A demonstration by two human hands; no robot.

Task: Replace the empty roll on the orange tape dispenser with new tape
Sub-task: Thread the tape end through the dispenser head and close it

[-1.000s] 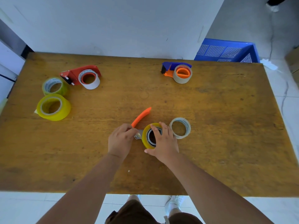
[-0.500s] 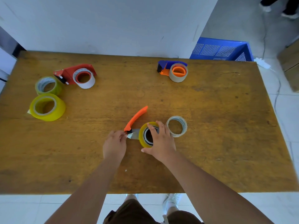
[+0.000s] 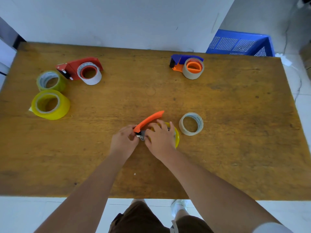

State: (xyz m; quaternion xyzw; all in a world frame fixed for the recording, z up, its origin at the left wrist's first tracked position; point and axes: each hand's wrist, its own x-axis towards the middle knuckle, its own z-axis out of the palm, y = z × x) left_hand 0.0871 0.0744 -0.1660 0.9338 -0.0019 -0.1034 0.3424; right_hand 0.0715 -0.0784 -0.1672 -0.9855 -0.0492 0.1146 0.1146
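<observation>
The orange tape dispenser (image 3: 148,121) lies mid-table, its handle pointing up and to the right. A yellow tape roll (image 3: 176,138) sits on its wheel, mostly hidden under my right hand (image 3: 159,137), which lies over the roll with fingertips at the metal blade end. My left hand (image 3: 123,140) pinches that same metal end from the left. The empty cardboard core (image 3: 191,123) lies flat just to the right of the dispenser, apart from it.
A red dispenser (image 3: 80,68) with a white roll and two yellow-green rolls (image 3: 50,104) (image 3: 50,81) sit at the back left. A blue and orange dispenser (image 3: 187,64) stands at the back right. A blue crate (image 3: 239,43) is beyond the wooden table (image 3: 235,148).
My right hand slid left from the roll's rim to lie over the roll, with its fingers at the blade end. My left hand closed in on the dispenser's head. The camera view shifted.
</observation>
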